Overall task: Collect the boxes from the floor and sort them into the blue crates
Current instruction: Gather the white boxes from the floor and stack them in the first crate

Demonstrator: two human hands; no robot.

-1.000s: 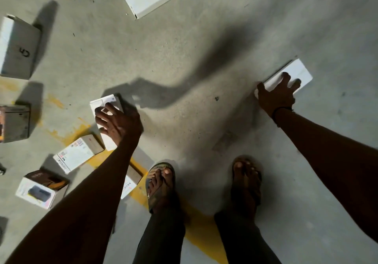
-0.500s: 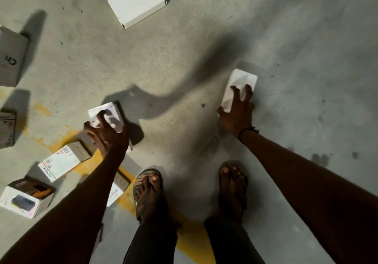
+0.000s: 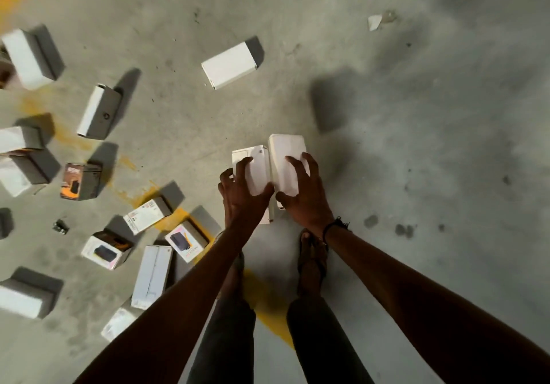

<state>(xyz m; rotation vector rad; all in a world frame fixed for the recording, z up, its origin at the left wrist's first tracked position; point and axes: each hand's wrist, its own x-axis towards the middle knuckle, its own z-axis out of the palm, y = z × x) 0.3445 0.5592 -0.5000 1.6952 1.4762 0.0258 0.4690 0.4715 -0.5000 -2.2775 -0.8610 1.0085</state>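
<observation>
Boxes, two white: left box gripped by left hand, right box by right hand, touching side by side above the feet; best kept pressed together, level, until crates, unseen, are reached.

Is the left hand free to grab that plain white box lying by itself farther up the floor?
Probably not yet. The left hand already grips a small white box, pressed beside the one in the right hand. The floor toward the lone white box is bare, though.
</observation>
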